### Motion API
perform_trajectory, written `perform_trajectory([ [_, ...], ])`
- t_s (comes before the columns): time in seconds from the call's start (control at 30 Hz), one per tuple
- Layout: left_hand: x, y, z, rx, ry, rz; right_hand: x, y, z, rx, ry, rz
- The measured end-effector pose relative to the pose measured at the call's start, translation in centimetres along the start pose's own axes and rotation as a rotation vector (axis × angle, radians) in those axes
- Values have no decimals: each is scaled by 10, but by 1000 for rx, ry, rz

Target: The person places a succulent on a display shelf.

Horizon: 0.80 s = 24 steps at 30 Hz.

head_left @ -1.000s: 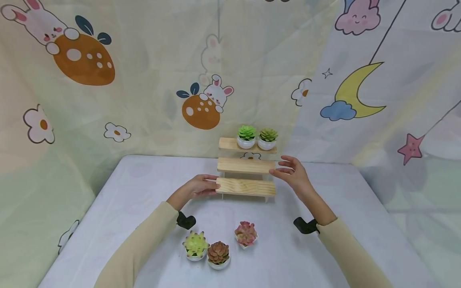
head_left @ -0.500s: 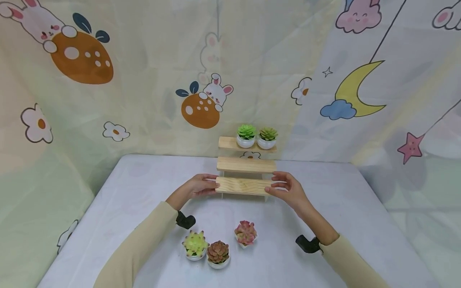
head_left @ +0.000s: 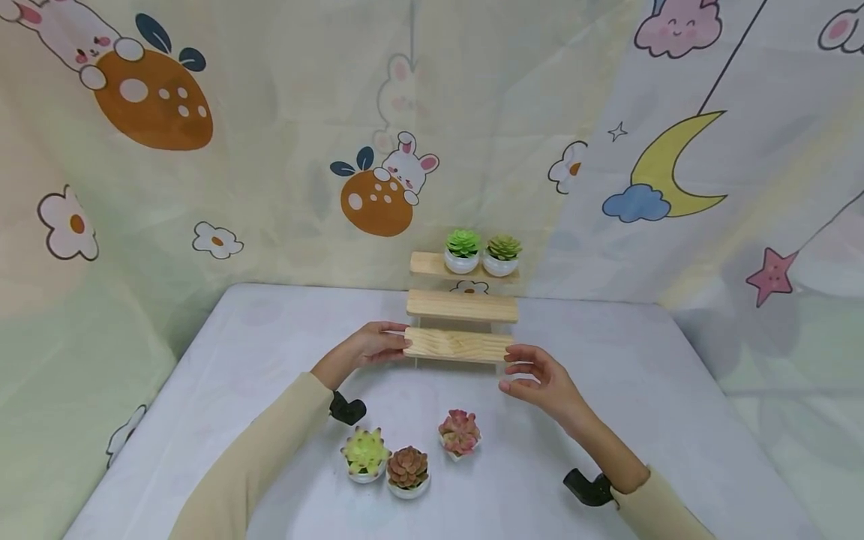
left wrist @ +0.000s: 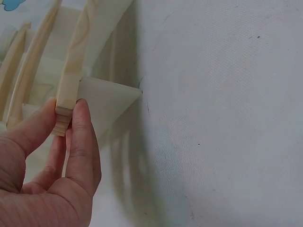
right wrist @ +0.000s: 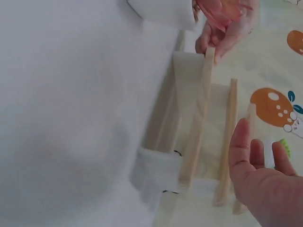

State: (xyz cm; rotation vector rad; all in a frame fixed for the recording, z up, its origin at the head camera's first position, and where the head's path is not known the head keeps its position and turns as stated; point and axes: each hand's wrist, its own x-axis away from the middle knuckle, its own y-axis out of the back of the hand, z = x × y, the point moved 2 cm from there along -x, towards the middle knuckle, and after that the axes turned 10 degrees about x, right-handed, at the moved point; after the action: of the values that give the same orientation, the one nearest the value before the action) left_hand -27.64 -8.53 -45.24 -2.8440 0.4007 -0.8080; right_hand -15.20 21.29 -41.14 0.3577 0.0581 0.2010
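Observation:
A three-tier wooden display stand (head_left: 462,306) with pale side supports stands at the back of the table. My left hand (head_left: 364,346) pinches the left end of its lowest board (head_left: 459,345); in the left wrist view the thumb and fingers (left wrist: 81,142) press the board's two faces. By that board's right end is my right hand (head_left: 547,381), its fingers loosely bent and nothing held; the right wrist view shows a gap between hand and lowest board. A bright green succulent (head_left: 462,244) and a duller green succulent (head_left: 502,249), both in white pots, sit on the top tier.
Nearer on the table are a yellow-green succulent (head_left: 364,452), a brown succulent (head_left: 408,469) close beside it, and a pink succulent (head_left: 460,432) to the right. A printed cloth backdrop (head_left: 283,165) hangs right behind the stand.
My right hand has come down and forward from the middle board's right end, past the lowest board's end, to just below it. The left hand keeps its grip; the head view tilts slightly.

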Motion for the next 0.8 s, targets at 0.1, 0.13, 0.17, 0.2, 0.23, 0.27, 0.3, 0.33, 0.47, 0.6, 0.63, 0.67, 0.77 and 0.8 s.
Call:
perform_trajectory([
  [0.1,0,0,0,5,-1,-2,5,-6,-6,-26,51,28],
  [0.13,0,1,0,9,1,-2,6,-8,-9,-36,65,35],
  [0.17,0,0,0,10,1,-2,8,-11,-11,-45,75,45],
  [0.2,0,0,0,13,-1,1,10,-14,-13,-52,87,56],
  [0.23,0,0,-1,15,-6,5,11,-16,-15,-55,101,72],
  [0.27,1,-1,-1,15,-7,3,13,-19,-15,-50,117,91],
  [0.3,1,-1,-1,18,-7,2,14,-23,-16,-43,136,111],
  [0.33,1,-1,-1,18,-10,2,15,-26,-16,-31,157,132],
  [0.47,0,0,-2,15,-8,-13,17,-39,-17,24,226,219],
  [0.6,0,0,-1,8,-4,-10,20,-50,-22,71,245,240],
  [0.63,-1,0,-1,6,-4,-10,20,-52,-24,85,240,240],
  [0.67,-1,0,-1,3,-1,-12,21,-54,-26,96,234,244],
  [0.77,0,0,0,0,0,-16,23,-61,-30,117,201,262],
  [0.8,0,0,0,2,-2,-15,23,-63,-31,118,187,270],
])
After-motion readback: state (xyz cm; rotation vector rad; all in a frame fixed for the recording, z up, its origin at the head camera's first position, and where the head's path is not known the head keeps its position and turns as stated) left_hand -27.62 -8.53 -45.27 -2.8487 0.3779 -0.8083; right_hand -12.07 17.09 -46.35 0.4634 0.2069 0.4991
